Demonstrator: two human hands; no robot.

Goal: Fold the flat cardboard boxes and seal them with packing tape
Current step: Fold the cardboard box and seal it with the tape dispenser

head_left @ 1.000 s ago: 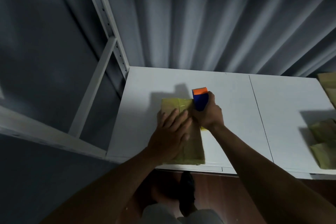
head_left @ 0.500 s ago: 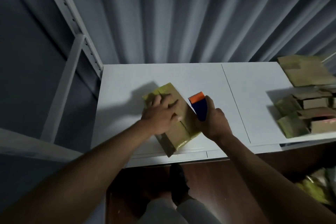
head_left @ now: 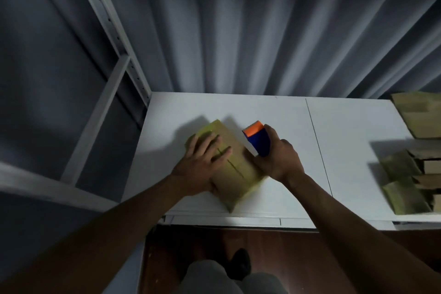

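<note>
Across the far side of my white table (head_left: pixel 262 112), from ten to two o'clock, hangs a grey pleated curtain (head_left: pixel 238 26), and at nine o'clock a pale metal shelf frame (head_left: pixel 105 112) stands against the table's left edge. At three o'clock, well apart from my hands, a heap of cardboard boxes (head_left: pixel 410 174) sits near the right edge, some folded and some tumbled against each other, with a flat sheet of cardboard (head_left: pixel 420 114) lying beyond them at two o'clock. At six o'clock, under the table's front edge, I can see dark reddish floor (head_left: pixel 191 246) and my shoe (head_left: pixel 239 264). None of the boxes shows anything inside from this angle. Right in front of me at twelve o'clock lies the cardboard box (head_left: pixel 231 169) I am working on, turned at a slant, its near corner reaching the table's front edge. My left hand (head_left: pixel 202 162) lies flat on its top with the fingers spread and straight, pressing it down. My right hand (head_left: pixel 279 157) is curled tight around a blue tape dispenser (head_left: pixel 259 142) with an orange tip, held against the box's right side.
</note>
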